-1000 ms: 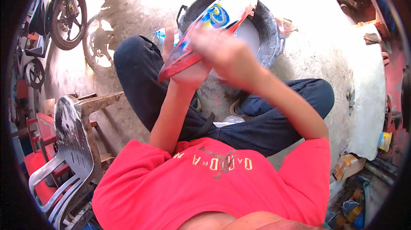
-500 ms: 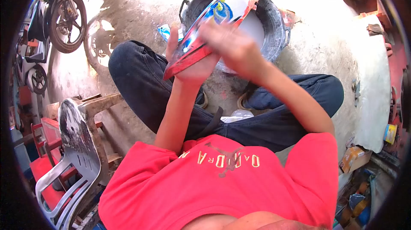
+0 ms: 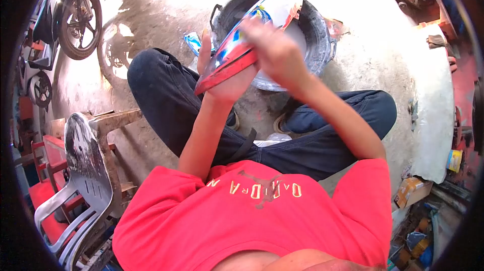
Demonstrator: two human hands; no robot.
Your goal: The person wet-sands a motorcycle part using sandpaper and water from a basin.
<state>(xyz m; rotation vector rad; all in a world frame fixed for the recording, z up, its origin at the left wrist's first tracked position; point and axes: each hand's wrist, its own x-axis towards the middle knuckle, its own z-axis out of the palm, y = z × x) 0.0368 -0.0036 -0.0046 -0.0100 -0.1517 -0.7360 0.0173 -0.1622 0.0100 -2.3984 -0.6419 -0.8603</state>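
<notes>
A long, curved glossy panel (image 3: 232, 59) in red, white and blue slants over a dark round tub (image 3: 318, 24). It looks like a motorcycle body panel. My left hand (image 3: 231, 88) supports its lower red end from beneath, with the thumb up along the left side. My right hand (image 3: 280, 55) lies across the panel's upper face. Its fingers are smeared by motion, so I cannot tell whether anything is in them. Pale, cloudy liquid (image 3: 297, 39) shows in the tub behind the panel.
A blue and white piece (image 3: 192, 43) lies on the concrete floor left of the tub. Worn stacked plastic chairs (image 3: 91, 170) stand at the left, below a motorcycle wheel (image 3: 80, 24). At the right are a long pale slab (image 3: 433, 114) and a cardboard box (image 3: 413, 192).
My right hand has shifted slightly along the panel and stays blurred. The panel's lower end has moved a little to the right. My left hand still supports it.
</notes>
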